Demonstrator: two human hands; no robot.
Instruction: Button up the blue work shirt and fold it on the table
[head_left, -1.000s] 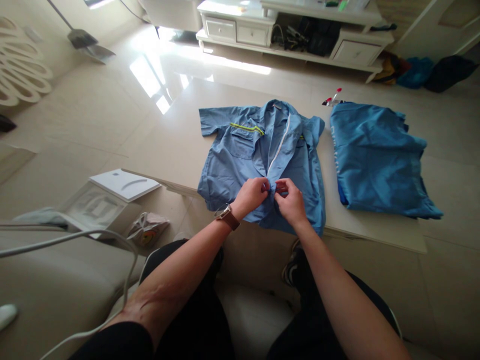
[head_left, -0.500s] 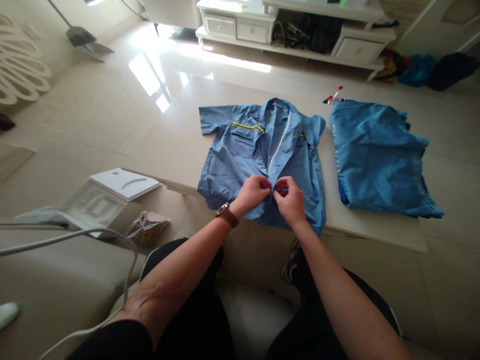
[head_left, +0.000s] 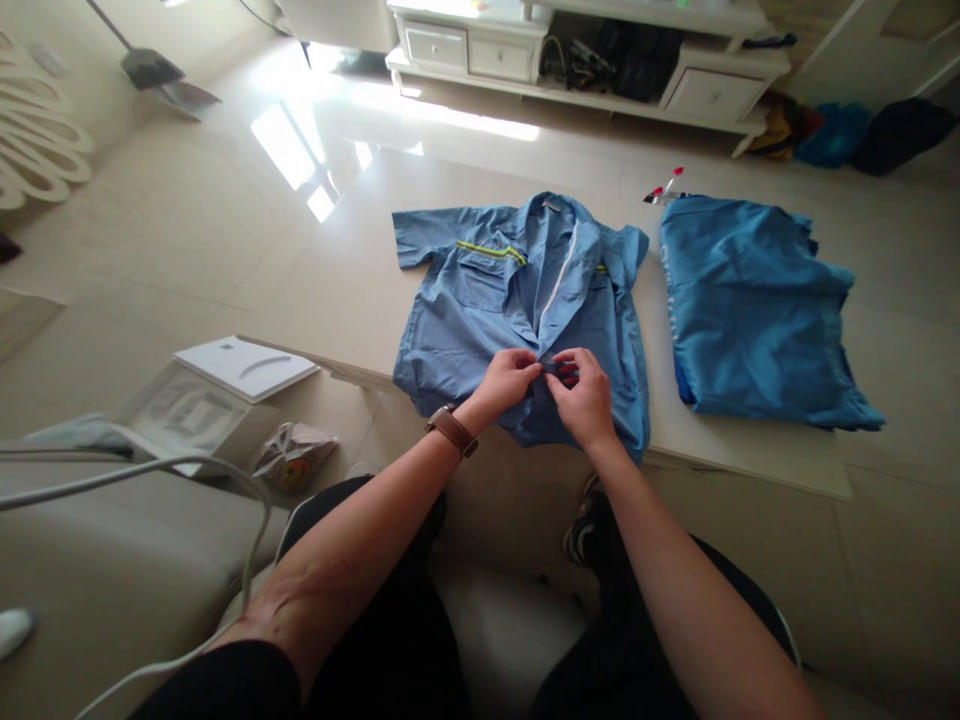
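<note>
A light blue short-sleeved work shirt [head_left: 480,310] with a yellow-green chest stripe lies face up on the low beige table [head_left: 352,290], its lower front hanging over the near edge. My left hand [head_left: 508,378], with a brown watch on the wrist, pinches the left edge of the shirt's front opening. My right hand [head_left: 581,392] pinches the right edge just beside it. Both hands meet at the placket low on the shirt, fingers closed on the cloth.
A darker blue folded garment [head_left: 750,310] lies on the table's right part, with a small red and white object [head_left: 664,188] behind it. A white box [head_left: 225,385] and a crumpled bag [head_left: 289,455] sit on the floor at left. A white cabinet [head_left: 585,50] stands beyond.
Both hands have shifted slightly up the shirt's front opening, staying pinched together on its edges. The shirt itself has barely moved.
</note>
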